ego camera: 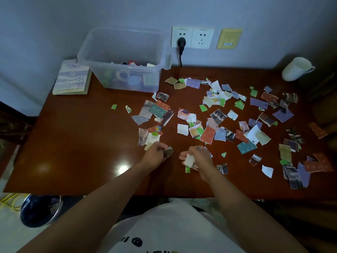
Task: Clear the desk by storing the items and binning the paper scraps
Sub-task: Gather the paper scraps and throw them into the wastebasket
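Many torn coloured paper scraps (218,117) lie spread over the middle and right of the brown desk (82,143). My left hand (155,152) is closed on a grey-brown scrap (168,151) near the desk's front. My right hand (198,156) grips a small bunch of scraps (189,160), white and green ones sticking out below the fingers. A clear plastic storage box (122,57) stands at the back left with tape rolls and small items inside. A round bin (40,210) with a dark liner sits on the floor at the lower left.
A spiral notebook (73,79) lies left of the box. A white mug (296,69) lies on its side at the back right. Wall sockets with a black plug (181,42) are behind the desk. Yellow cable (11,201) lies on the floor.
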